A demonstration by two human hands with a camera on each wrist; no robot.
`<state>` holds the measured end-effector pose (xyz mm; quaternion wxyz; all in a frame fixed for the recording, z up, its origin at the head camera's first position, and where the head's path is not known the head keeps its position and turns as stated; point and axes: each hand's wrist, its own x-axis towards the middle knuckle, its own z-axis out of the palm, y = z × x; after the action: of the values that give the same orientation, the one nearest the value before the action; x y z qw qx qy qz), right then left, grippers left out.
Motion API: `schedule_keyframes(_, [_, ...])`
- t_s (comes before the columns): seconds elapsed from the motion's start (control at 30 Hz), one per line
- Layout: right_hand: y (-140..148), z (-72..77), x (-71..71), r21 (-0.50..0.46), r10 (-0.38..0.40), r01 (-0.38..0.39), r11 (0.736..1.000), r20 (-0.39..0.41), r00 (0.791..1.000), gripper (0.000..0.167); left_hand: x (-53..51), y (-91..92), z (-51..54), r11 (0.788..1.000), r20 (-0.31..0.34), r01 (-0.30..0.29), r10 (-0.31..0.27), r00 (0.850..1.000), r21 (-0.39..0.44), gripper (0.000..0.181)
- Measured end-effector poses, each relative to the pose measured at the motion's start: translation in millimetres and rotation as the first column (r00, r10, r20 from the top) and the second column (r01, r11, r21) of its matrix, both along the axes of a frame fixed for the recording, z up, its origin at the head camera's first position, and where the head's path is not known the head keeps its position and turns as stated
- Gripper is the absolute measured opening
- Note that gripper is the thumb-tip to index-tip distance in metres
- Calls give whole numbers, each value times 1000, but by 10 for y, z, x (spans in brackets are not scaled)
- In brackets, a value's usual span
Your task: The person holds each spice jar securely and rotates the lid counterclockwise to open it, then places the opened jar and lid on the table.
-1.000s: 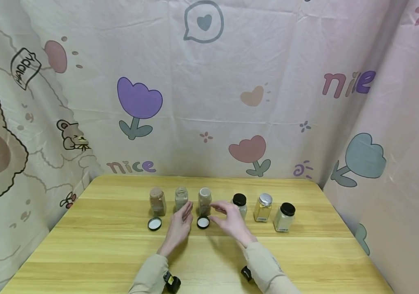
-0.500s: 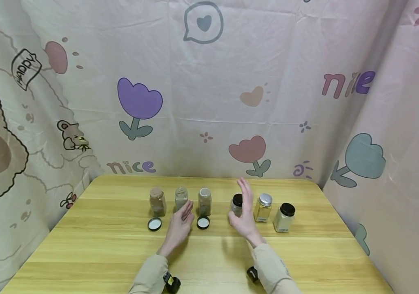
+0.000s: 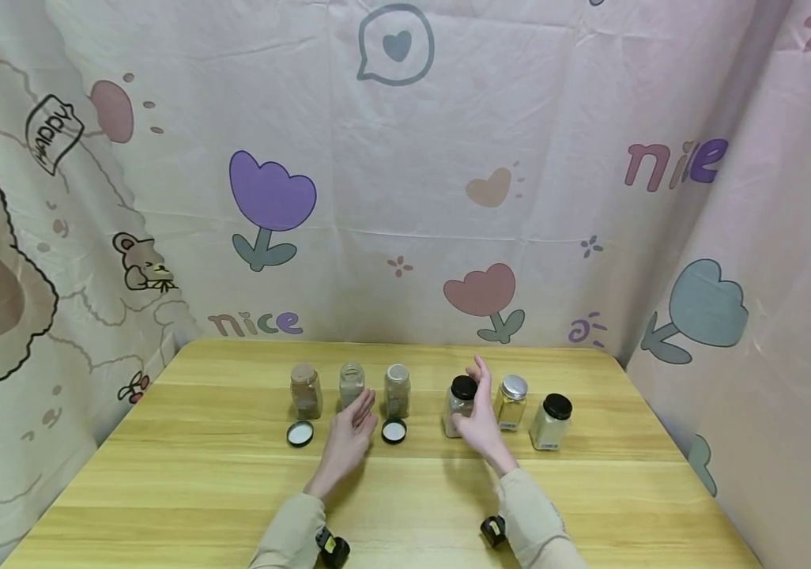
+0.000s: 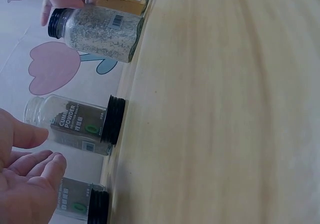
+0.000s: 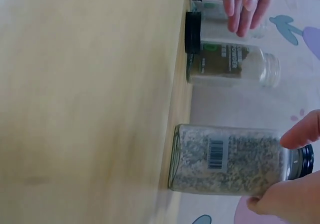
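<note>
My right hand holds a glass seasoning jar of grey-white flakes with a black lid, thumb and finger on either side near its neck. The jar stands upright on the table. My left hand hovers in front of a lidless jar, fingers extended and holding nothing. Just right of it stands a lidless cumin powder jar. A black lid lies before that jar, white inside up. At the left, a brown powder jar stands behind another upturned lid.
A yellow jar with a silver lid stands right of my right hand. Farther right is a pale jar with a black lid. The jars stand toward the back of the wooden table, before a printed curtain.
My right hand has moved right, from beside the cumin powder jar to the black-lidded jar of flakes, and its fingers have closed in around it. My left hand stays in place.
</note>
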<state>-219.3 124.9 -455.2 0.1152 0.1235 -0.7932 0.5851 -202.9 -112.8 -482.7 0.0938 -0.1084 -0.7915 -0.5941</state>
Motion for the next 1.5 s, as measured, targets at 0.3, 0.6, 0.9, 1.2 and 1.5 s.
schedule_keyframes(0.3, [104, -49, -46, 13, 7, -8, 1000, 93, 996, 109, 7, 4, 8, 1000, -1, -2, 2, 1000, -3, 53])
schedule_keyframes(0.6, [143, -21, -15, 20, 58, -62, 998, 146, 988, 103, 5, 14, -8, 1000, -7, 3, -3, 1000, 7, 53])
schedule_keyframes(0.9, [194, -58, -35, -5, 176, -177, 984, 115, 978, 93, 10, 68, 5, 999, -19, 24, -23, 1000, 43, 53])
schedule_keyframes(1.2, [259, -109, -66, 20, 329, -332, 943, 101, 939, 75, 37, 131, 70, 992, -34, -44, 48, 998, 119, 52])
schedule_keyframes(1.5, [255, -155, -60, 22, 377, -383, 924, 123, 918, 61, 55, 185, 123, 973, -105, -178, 194, 975, 146, 40])
